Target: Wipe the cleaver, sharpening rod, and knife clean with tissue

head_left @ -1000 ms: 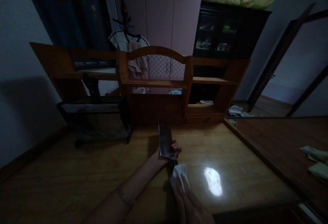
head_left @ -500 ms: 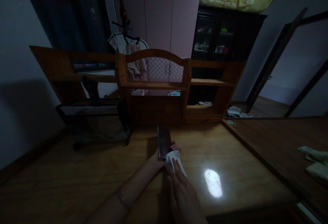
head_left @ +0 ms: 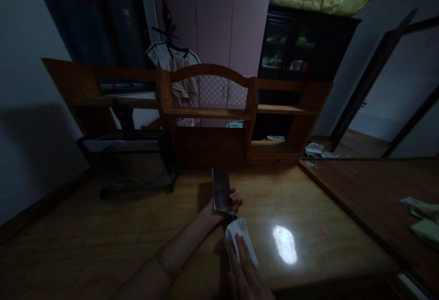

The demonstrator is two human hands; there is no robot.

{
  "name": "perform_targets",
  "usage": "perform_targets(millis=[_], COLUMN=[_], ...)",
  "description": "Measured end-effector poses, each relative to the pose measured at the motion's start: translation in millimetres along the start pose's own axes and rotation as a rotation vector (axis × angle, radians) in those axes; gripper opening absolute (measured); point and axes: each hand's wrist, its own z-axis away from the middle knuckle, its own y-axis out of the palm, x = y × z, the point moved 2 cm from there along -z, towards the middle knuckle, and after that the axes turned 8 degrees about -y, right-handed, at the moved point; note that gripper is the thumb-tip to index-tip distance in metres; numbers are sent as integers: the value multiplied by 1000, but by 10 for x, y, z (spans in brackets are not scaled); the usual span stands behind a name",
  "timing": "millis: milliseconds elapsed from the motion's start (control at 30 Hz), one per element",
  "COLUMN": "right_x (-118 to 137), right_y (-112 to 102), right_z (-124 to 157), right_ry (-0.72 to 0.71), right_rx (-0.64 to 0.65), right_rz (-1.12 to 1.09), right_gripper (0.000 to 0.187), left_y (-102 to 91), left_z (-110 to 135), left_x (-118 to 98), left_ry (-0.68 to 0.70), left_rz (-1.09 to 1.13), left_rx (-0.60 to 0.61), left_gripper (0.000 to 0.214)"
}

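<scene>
My left hand is closed on a cleaver and holds it blade-up and pointing away over the wooden table. Fingertips show past the blade's right side. My right hand rises from the bottom edge with its fingers pressed on a white cloth. The cloth sits just below the blade, around the cleaver's handle.
A wooden shelf unit stands along the table's back edge, with a dark wire rack to its left. A bright light reflection lies right of my hands. Folded cloths rest on a darker table at the right.
My right hand with the white cloth slid up onto the blade's base half a second ago, then drew back down toward me. The cleaver stayed nearly still.
</scene>
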Motion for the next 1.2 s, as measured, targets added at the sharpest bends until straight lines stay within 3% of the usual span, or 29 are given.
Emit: perform_targets(millis=[233, 667, 800, 1033, 1200], right_x=[111, 134, 104, 61, 24], right_y=[24, -18, 12, 1, -96], right_z=[72, 67, 81, -2, -133], right_ry=[32, 73, 77, 108, 74], right_rx=[-88, -85, -93, -44, 16], right_rz=[24, -1, -5, -19, -24], right_gripper=[61, 59, 60, 51, 53], left_y=[-50, 55, 11, -103, -24], left_z=[-14, 42, 27, -37, -6], left_x=[-8, 8, 5, -6, 16], left_ry=[-5, -20, -18, -20, 0], left_rz=[-24, -17, -18, -12, 10], left_rx=[22, 28, 29, 30, 31], left_gripper=[12, 12, 10, 11, 14])
